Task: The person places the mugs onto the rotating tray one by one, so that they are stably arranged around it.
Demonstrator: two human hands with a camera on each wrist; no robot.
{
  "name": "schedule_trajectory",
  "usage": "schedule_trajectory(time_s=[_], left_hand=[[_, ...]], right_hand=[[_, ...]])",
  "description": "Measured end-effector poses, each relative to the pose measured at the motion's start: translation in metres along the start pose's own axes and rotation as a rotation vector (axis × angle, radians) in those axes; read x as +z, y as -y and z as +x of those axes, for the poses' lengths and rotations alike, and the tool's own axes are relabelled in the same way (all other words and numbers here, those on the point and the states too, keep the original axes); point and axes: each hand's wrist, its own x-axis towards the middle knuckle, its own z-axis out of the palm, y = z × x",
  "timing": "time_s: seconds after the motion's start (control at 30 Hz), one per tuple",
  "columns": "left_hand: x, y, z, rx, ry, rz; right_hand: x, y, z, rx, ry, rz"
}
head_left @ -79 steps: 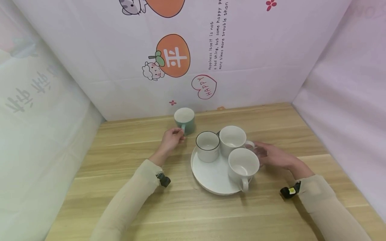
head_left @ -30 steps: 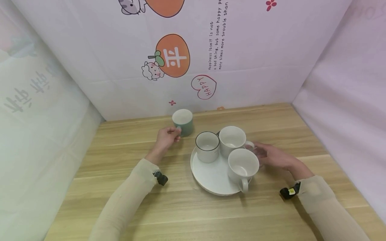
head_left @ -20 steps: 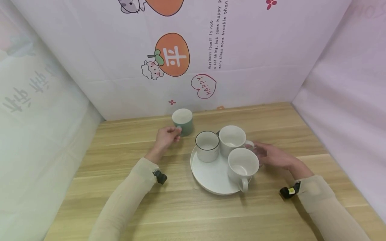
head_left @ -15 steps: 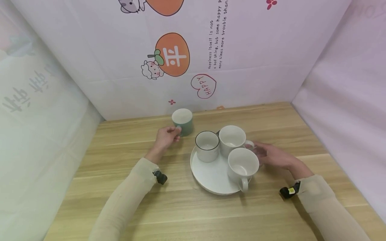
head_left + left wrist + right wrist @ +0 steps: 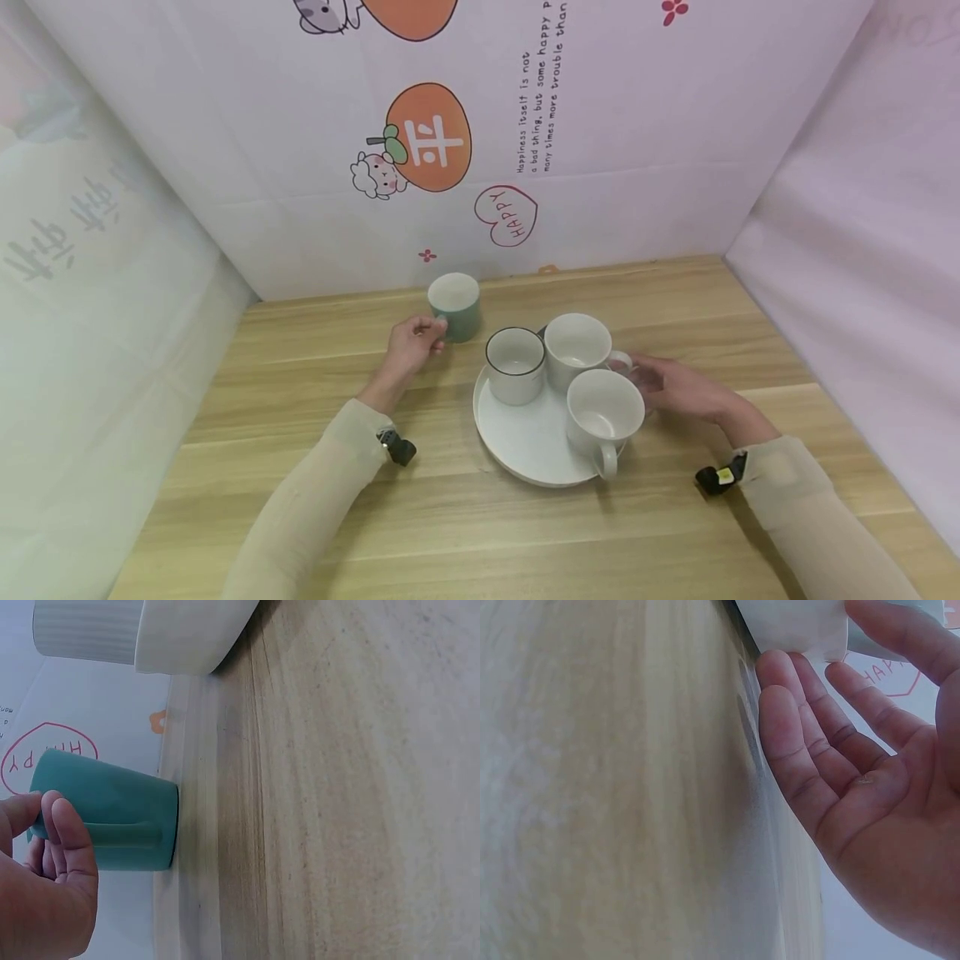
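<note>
At the back of the table, a green mug with a pale inside stands upright. My left hand pinches its handle between thumb and fingers. Right of it is a round white tray carrying three white mugs: a dark-rimmed mug on the left, a mug at the back and another mug in front. My right hand is at the tray's right side, beside the back mug's handle. In the right wrist view its fingers are gently bent, close to white ware; contact is unclear.
A wooden table lies under everything. Printed white cloth hangs behind it, with further cloth on both sides. A small dark grey piece shows behind the tray, mostly hidden.
Since the earliest frame, my left hand and the green mug have shifted slightly left and nearer to me. My right hand, the tray and the white mugs have stayed in place.
</note>
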Motion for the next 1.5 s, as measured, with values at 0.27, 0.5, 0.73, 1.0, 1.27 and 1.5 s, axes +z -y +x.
schedule_trajectory(time_s=[0.27,0.5,0.73,1.0,1.27,1.5], left_hand=[[-0.004,-0.001,-0.005,0.015,-0.017,-0.025],[-0.01,-0.005,-0.013,0.022,0.004,-0.02],[-0.016,-0.008,-0.026,0.031,0.031,-0.022],[-0.022,-0.015,-0.04,0.049,0.041,-0.005],[-0.027,-0.018,-0.051,0.072,0.064,0.01],[-0.031,-0.022,-0.061,0.109,0.09,0.019]], right_hand=[[0.0,0.002,-0.001,-0.011,0.007,0.028],[-0.001,0.0,-0.001,-0.017,0.015,0.035],[0.0,0.002,-0.003,-0.004,0.026,0.074],[0.002,0.001,-0.002,-0.032,0.023,0.082],[0.001,-0.003,-0.001,-0.006,0.012,0.071],[0.001,-0.002,0.0,-0.005,0.02,0.092]])
